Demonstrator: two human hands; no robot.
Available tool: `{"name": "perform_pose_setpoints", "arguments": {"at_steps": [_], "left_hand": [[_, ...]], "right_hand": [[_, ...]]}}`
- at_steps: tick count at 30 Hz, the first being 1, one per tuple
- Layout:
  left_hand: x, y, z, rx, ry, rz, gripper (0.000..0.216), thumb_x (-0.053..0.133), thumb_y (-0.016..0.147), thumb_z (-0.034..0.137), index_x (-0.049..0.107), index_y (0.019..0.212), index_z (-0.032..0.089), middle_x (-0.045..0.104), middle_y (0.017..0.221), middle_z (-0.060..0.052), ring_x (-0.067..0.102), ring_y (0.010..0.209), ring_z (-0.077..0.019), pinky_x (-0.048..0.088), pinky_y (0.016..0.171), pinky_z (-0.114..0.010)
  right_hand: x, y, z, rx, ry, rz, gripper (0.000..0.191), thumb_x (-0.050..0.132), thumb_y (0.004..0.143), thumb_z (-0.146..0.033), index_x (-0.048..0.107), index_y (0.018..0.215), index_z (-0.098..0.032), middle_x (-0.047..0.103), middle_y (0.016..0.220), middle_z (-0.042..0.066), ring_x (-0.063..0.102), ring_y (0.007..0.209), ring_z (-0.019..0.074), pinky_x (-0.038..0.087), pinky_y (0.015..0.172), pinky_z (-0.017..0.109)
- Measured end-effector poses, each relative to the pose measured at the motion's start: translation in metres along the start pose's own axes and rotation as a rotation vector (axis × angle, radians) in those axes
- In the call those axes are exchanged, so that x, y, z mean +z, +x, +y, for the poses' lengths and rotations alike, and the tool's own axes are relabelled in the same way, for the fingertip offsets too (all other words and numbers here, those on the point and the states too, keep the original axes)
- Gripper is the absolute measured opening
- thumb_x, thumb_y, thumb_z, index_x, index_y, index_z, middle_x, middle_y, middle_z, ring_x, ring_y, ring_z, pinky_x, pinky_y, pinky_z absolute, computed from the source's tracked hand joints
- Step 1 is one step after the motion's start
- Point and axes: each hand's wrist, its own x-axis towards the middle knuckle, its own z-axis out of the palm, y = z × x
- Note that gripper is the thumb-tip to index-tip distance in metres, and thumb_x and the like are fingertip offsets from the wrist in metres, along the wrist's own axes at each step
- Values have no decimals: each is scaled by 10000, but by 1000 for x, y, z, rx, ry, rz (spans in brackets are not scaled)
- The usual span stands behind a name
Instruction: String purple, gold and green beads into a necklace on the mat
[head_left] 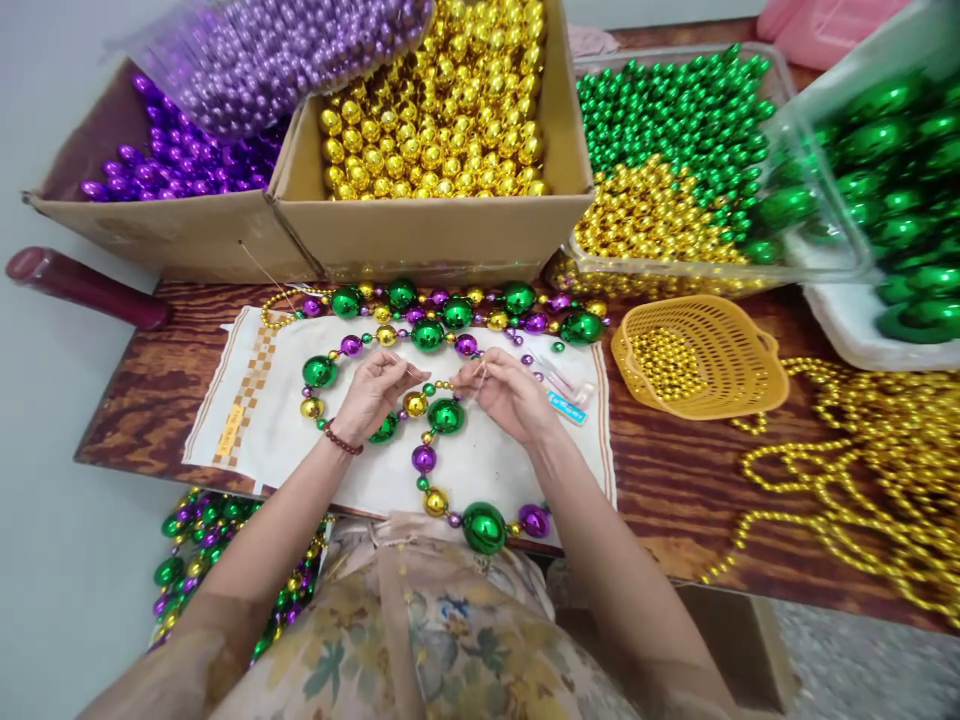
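Note:
My left hand (375, 395) is closed in a pinch on a thin thread that shows faintly at its fingertips. Facing it, my right hand (510, 390) also pinches a bit of thread, with small gold beads just beside its fingers. Between and below the hands lies a bead necklace (484, 527) of large green, purple and gold balls with smaller beads between. It loops over a white towel (277, 420) and hangs at the table's front edge. Another strand of beads (428, 336) runs along the towel's back edge.
Cardboard boxes of purple beads (195, 165) and gold beads (442, 150) stand behind. A clear tub (787, 262) holds green and gold beads. At right are a yellow basket (720, 400) and gold bead strings (885, 460). A needle (262, 268) leans by the box; a dark red bottle (90, 290) lies left.

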Motion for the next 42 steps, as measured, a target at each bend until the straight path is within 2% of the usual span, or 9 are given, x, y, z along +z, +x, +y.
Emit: {"name": "perform_pose_setpoints", "arguments": {"at_steps": [5,8,12,17,20,23,29,36,42], "left_hand": [[2,5,-5,0,189,-93,412,825,700,431,509,758,173,617,570,47,621,551,-99,528,689,-264],[-2,5,-5,-22,215,-104,385,818,706,420,528,765,173,633,580,32,624,553,-107,524,668,-256],[2,6,0,-35,174,-185,296,818,726,343,583,752,166,671,761,3,658,716,-121,547,733,-264],[11,5,6,55,174,-174,288,835,706,327,594,724,170,654,689,15,655,690,-120,542,719,-250],[11,5,5,35,209,-101,293,820,721,339,586,762,168,677,660,4,685,654,-133,548,675,-246],[12,9,2,13,175,-28,352,838,686,359,558,776,165,659,626,27,683,587,-126,567,625,-240],[26,18,-3,-11,180,62,455,863,616,419,534,793,158,651,640,38,672,502,-129,562,510,-225],[24,20,-7,3,135,115,440,880,582,400,558,757,156,650,619,40,678,529,-129,586,572,-249],[20,24,-12,53,71,142,424,887,578,384,568,741,157,663,595,28,657,560,-108,575,659,-265]], "right_hand": [[-2,7,10,-46,-276,-51,219,623,803,-382,471,785,-225,484,590,-64,490,548,122,404,583,272],[0,7,-1,-77,-410,-69,175,575,852,-372,496,815,-220,568,660,-29,544,617,132,447,643,283],[30,16,-23,-158,-570,-179,88,506,895,-291,520,852,-215,631,785,4,583,719,144,467,695,277],[48,33,-33,-420,-1043,-1,123,477,932,-202,575,859,-201,652,901,26,582,813,164,409,716,276],[17,23,-40,-316,-1323,87,177,448,980,-233,619,949,-202,692,998,62,608,892,198,413,757,303],[-33,1,-51,69,-1800,245,198,459,954,-182,652,1000,-170,684,1116,149,607,1024,271,412,855,371],[-95,-20,-48,295,-1879,264,207,609,844,-164,649,1038,-105,666,1162,219,597,1100,335,436,882,407],[-129,-25,-34,252,-1727,318,175,596,847,-289,622,967,-164,717,911,106,659,786,239,444,648,293],[-144,-41,-23,14,-1604,383,336,367,931,-210,561,1190,-120,688,1013,135,661,891,231,491,771,317]]}}
